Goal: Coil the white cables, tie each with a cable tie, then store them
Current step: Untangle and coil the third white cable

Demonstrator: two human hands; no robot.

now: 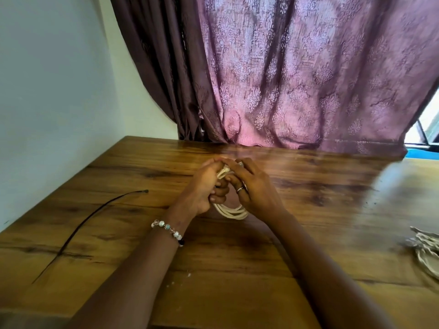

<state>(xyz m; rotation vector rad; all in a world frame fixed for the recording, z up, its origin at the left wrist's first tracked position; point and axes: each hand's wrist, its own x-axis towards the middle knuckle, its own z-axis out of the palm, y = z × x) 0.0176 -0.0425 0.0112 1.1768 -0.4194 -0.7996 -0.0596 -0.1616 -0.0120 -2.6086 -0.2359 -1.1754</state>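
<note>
- Nearest the camera, two bare forearms reach forward over the glossy brown wooden table [237, 281]; the left wrist wears a beaded bracelet of pale and dark beads [169, 231].
- To the left lies a long thin black cable tie [90, 222], loose and well apart from the hands.
- At the right edge sits a pale crumpled cloth bag [425, 250], probably the storage place.
- In the middle, the coil of white cable [231, 211] is held between both hands, its lower loops showing below them.
- The left hand [204, 188] curls its fingers round the bundled strands; the right hand [251, 186], wearing a ring, pinches the upper part.
- The cable looks light, soft and springy, so loops may slip; a hold across all strands at one side seems best while tying.
- Beyond hangs a patterned purple curtain [297, 79].
</note>
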